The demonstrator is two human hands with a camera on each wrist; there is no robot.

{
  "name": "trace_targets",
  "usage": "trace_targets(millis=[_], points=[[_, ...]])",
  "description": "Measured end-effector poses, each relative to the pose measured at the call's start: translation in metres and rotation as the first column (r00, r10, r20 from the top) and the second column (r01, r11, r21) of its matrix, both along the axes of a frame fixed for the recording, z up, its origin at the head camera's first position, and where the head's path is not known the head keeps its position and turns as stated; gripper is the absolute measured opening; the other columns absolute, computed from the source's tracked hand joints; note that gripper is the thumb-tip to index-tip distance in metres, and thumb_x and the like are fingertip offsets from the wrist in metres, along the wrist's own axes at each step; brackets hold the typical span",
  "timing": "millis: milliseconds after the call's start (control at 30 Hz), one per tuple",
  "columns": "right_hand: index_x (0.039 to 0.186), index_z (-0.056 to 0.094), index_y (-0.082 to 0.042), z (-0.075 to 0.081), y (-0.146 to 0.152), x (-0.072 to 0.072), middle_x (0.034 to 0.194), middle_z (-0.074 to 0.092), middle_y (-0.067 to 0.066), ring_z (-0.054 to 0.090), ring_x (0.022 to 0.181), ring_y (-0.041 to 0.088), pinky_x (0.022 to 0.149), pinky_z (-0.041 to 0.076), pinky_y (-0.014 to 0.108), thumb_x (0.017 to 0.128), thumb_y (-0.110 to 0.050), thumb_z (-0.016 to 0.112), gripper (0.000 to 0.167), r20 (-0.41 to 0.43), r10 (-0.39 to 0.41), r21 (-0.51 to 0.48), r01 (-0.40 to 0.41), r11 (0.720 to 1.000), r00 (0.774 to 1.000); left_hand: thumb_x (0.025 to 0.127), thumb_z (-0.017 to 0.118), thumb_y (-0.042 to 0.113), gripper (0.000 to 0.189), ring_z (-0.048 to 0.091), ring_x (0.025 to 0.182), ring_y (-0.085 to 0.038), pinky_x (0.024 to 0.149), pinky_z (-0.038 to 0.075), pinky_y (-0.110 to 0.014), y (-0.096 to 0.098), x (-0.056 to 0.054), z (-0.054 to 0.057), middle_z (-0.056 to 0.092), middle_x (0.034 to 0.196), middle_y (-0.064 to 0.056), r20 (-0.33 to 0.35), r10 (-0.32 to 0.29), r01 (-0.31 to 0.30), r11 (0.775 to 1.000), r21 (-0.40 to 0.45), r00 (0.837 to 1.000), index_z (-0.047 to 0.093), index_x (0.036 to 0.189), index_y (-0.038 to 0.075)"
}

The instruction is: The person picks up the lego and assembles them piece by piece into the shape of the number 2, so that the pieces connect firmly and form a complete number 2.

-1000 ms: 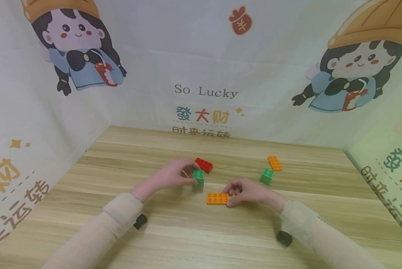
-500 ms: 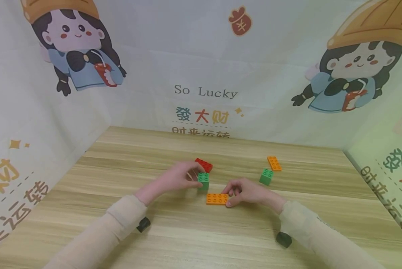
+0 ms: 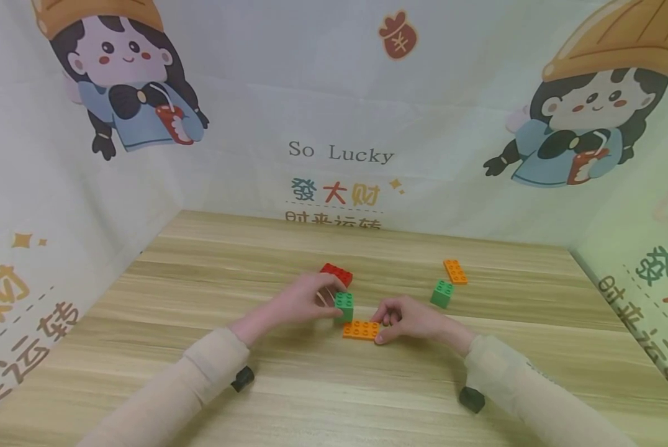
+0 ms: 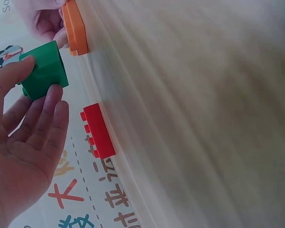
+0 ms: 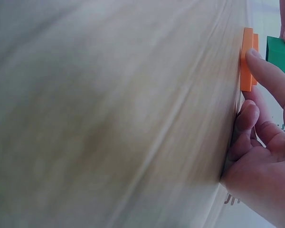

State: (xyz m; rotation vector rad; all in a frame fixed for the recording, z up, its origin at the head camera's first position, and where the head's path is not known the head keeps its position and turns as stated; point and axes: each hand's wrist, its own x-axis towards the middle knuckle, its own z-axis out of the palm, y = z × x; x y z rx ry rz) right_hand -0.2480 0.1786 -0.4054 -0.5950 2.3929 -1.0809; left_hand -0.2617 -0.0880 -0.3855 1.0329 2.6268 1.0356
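My left hand (image 3: 303,301) pinches a green toy brick (image 3: 344,307) between thumb and fingertips. In the left wrist view this green brick (image 4: 45,70) is off the table and tilted, its studs facing away from the tabletop. An orange eight-stud building plate (image 3: 361,330) lies flat, just in front of and slightly right of the green brick. Its right end is pinched by my right hand (image 3: 411,318), with the thumb along the near edge in the right wrist view. A small gap parts green brick and orange plate (image 5: 247,61) there.
Behind my left fingers lies a red brick (image 3: 336,273). A second green brick (image 3: 442,294) and a second orange plate (image 3: 455,272) sit further right on the wooden table (image 3: 334,397). A printed cloth (image 3: 244,124) walls the back and sides.
My left hand has carried the green brick right and toward me, close to the orange plate's left end. My right hand and the plate stay nearly still.
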Motion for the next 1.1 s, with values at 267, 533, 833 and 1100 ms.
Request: trace_targets(millis=[267,533,833,1100], points=[[0.105,0.068,-0.008,0.001,0.0,0.001,0.081,0.051,-0.002,0.045,0.078,0.015,0.066,0.037,0.02,0.083,-0.021,0.079,0.028,0.004,0.002,-0.007,-0.002,1.0,1.0,0.085,0.078,0.018,0.035,0.065,0.087,-0.01,0.08,0.057,-0.021,0.004,0.003,-0.005,0.069,0.101,0.001,0.014,-0.004,0.004,1.0,0.005,1.0,0.065,0.116,0.012],[0.105,0.066,-0.007,0.002,0.002,0.001,0.082,0.05,-0.002,0.045,0.079,0.015,0.068,0.037,0.021,0.083,-0.02,0.079,0.028,0.019,0.006,-0.008,-0.005,1.0,1.0,0.084,0.078,0.017,0.034,0.065,0.085,-0.008,0.079,0.056,-0.019,0.009,0.006,-0.005,0.07,0.1,0.0,0.024,-0.033,0.033,0.999,0.016,0.999,0.065,0.115,0.011],[0.105,0.065,-0.004,0.002,0.002,0.001,0.081,0.049,-0.001,0.044,0.078,0.015,0.066,0.036,0.02,0.083,-0.018,0.078,0.029,0.01,0.029,-0.029,-0.029,0.999,1.0,0.085,0.078,0.017,0.035,0.065,0.089,-0.009,0.081,0.057,-0.023,0.012,0.011,-0.005,0.069,0.102,0.0,0.056,-0.035,0.036,0.999,-0.024,0.998,0.064,0.116,0.01],[0.106,0.066,-0.005,0.002,0.002,0.0,0.081,0.05,-0.002,0.045,0.078,0.015,0.067,0.037,0.02,0.083,-0.019,0.078,0.03,-0.005,0.03,-0.022,-0.03,0.999,1.0,0.084,0.079,0.019,0.039,0.066,0.089,-0.009,0.081,0.057,-0.023,0.011,0.014,-0.005,0.068,0.106,-0.001,0.066,-0.044,0.047,0.998,-0.033,0.997,0.062,0.118,0.012]])
